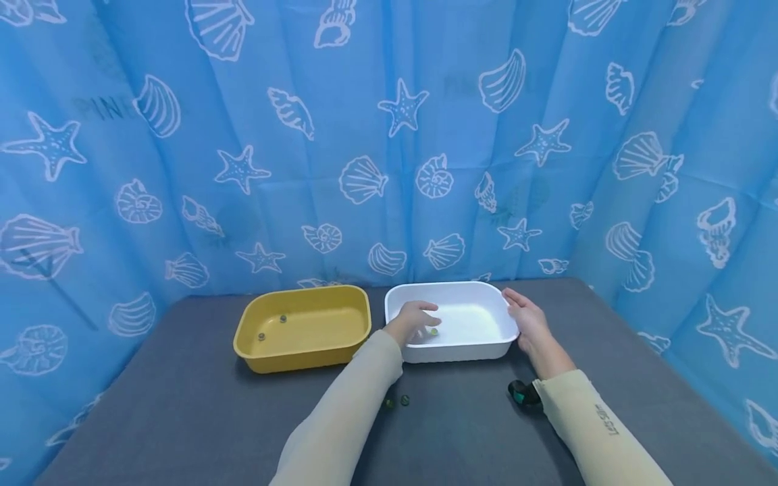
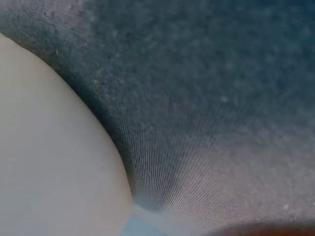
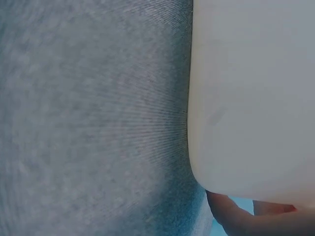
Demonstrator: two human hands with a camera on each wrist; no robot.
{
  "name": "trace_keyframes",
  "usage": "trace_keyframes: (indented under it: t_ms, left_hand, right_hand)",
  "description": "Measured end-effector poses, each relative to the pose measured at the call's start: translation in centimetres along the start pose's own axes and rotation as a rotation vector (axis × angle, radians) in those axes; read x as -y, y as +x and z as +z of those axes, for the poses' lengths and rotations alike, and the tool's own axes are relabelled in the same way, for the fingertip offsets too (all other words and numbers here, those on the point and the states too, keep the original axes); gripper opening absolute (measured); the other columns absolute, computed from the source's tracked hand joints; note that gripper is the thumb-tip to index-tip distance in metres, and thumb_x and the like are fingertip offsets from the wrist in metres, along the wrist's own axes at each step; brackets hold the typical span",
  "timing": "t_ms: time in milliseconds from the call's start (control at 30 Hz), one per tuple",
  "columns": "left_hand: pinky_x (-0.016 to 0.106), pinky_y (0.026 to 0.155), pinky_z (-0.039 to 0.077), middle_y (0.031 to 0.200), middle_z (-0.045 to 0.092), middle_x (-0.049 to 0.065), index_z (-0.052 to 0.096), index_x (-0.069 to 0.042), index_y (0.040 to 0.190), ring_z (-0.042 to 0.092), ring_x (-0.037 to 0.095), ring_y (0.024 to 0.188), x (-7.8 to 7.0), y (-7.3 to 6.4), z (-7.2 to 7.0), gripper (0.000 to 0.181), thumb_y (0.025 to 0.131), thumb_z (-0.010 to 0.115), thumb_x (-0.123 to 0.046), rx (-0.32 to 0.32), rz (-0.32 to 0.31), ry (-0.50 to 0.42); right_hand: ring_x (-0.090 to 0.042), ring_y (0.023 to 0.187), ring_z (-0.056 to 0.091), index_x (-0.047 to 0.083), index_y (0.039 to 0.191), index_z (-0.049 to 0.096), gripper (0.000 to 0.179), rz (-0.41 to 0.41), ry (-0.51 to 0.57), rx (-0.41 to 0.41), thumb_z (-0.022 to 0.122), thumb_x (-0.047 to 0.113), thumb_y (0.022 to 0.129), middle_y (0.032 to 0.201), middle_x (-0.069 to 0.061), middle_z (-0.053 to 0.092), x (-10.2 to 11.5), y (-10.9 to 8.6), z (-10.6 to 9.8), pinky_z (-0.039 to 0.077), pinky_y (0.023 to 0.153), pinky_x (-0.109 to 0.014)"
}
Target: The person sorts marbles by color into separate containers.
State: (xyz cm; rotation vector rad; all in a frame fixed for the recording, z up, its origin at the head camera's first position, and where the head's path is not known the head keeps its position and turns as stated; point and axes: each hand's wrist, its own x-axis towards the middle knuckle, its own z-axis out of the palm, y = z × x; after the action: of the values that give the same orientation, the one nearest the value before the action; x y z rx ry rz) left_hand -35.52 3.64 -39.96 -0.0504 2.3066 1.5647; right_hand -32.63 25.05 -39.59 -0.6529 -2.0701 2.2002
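A white plastic basin [image 1: 462, 353] stands on the grey cloth near the curtain. My left hand [image 1: 416, 320] reaches over its near left rim, fingers extended to the right and slightly apart. Close to those fingertips, inside the basin, lies a small yellow-green piece [image 1: 434, 331], too small to identify. At the basin's right end, my right hand [image 1: 527, 320] grips the rim and wall. The right wrist view shows the basin's pale wall [image 3: 251, 98] with curled fingers [image 3: 236, 216] beyond its edge. In the left wrist view, a pale rounded surface [image 2: 54, 142] fills the left side.
A mustard-yellow basin [image 1: 298, 363] stands to the left, with two small greyish pieces [image 1: 283, 318] inside. Small green pieces [image 1: 404, 400] lie on the cloth beside my left sleeve. Under my right wrist is a black object [image 1: 524, 393] with a green patch. A blue shell-patterned curtain [image 1: 389, 169] hangs behind.
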Motion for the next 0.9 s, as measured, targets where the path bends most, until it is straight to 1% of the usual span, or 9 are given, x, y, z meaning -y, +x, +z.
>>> trace_keyframes:
  t_ms: [133,267,367,433,533,600,667,800,900]
  left_hand:
    - [0.044,0.106,0.038,0.138,0.052,0.014,0.062,-0.008,0.129,0.047,0.033,0.128,-0.3,-0.7,-0.2,0.04,0.089,0.07,-0.011,0.01,0.097,-0.07]
    - [0.043,0.099,0.044,0.122,0.061,0.01,0.064,-0.01,0.128,0.057,0.028,0.113,-0.8,-1.8,-1.2,0.038,0.091,0.07,-0.016,0.008,0.168,-0.099]
    - [0.034,0.081,0.048,0.098,0.061,0.005,0.065,-0.01,0.126,0.056,0.02,0.09,-0.9,-3.2,-2.3,0.037,0.09,0.07,-0.018,0.016,0.186,-0.127]
    - [0.028,0.066,0.042,0.083,0.054,0.002,0.065,-0.009,0.125,0.048,0.016,0.072,-0.7,-4.2,-3.1,0.036,0.09,0.071,-0.018,0.015,0.204,-0.117]
    - [0.025,0.057,0.034,0.073,0.047,0.0,0.064,-0.005,0.125,0.038,0.013,0.061,-0.2,-5.8,-4.3,0.036,0.091,0.069,-0.017,0.015,0.244,-0.086]
    - [0.024,0.057,0.035,0.072,0.046,0.0,0.064,-0.003,0.125,0.037,0.013,0.06,0.3,-6.9,-5.0,0.036,0.092,0.069,-0.017,0.018,0.259,-0.071]
    - [0.025,0.06,0.037,0.074,0.048,0.001,0.063,-0.002,0.124,0.042,0.015,0.064,0.9,-8.0,-5.7,0.035,0.092,0.068,-0.017,0.033,0.269,-0.056]
    - [0.028,0.067,0.041,0.077,0.052,0.002,0.063,0.001,0.122,0.049,0.021,0.075,2.6,-9.7,-6.9,0.034,0.093,0.067,-0.016,0.086,0.304,-0.018]
    - [0.029,0.069,0.041,0.079,0.053,0.001,0.063,0.005,0.12,0.049,0.019,0.077,4.0,-10.7,-7.8,0.033,0.093,0.066,-0.013,0.129,0.343,0.005]
  right_hand:
    - [-0.024,0.145,0.021,0.011,0.153,0.027,0.048,0.004,0.023,0.004,0.027,0.005,0.106,0.158,-0.006,0.024,-0.2,0.1,-0.1,0.022,0.114,-0.04]
    - [-0.024,0.144,0.023,0.011,0.153,0.029,0.047,-0.002,0.023,-0.013,0.027,0.006,0.106,0.158,-0.006,0.026,-0.2,0.0,0.0,0.024,0.113,-0.041]
    - [-0.023,0.144,0.024,0.012,0.153,0.03,0.047,0.0,0.014,-0.026,0.027,0.007,0.107,0.157,-0.005,0.027,-0.1,-0.1,0.3,0.024,0.113,-0.041]
    - [-0.024,0.144,0.024,0.012,0.153,0.03,0.047,-0.003,0.011,-0.023,0.027,0.007,0.107,0.158,-0.006,0.027,0.0,-0.1,0.4,0.024,0.113,-0.041]
    - [-0.024,0.144,0.023,0.011,0.153,0.029,0.047,-0.012,0.003,-0.023,0.028,0.007,0.107,0.158,-0.006,0.027,0.1,-0.2,0.5,0.023,0.114,-0.041]
    - [-0.025,0.144,0.023,0.01,0.153,0.029,0.046,-0.018,0.002,-0.023,0.028,0.007,0.107,0.157,-0.007,0.027,0.2,-0.2,0.5,0.023,0.114,-0.041]
    - [-0.025,0.144,0.024,0.01,0.153,0.029,0.046,-0.02,0.001,-0.024,0.028,0.007,0.106,0.157,-0.007,0.027,0.2,-0.2,0.6,0.024,0.113,-0.041]
    - [-0.024,0.144,0.024,0.01,0.153,0.03,0.047,-0.022,0.001,-0.028,0.027,0.006,0.106,0.157,-0.008,0.028,0.0,-0.2,0.4,0.024,0.113,-0.04]
    - [-0.023,0.144,0.025,0.01,0.152,0.03,0.047,-0.018,-0.002,-0.035,0.027,0.005,0.106,0.157,-0.007,0.029,-0.1,-0.2,0.3,0.024,0.114,-0.04]
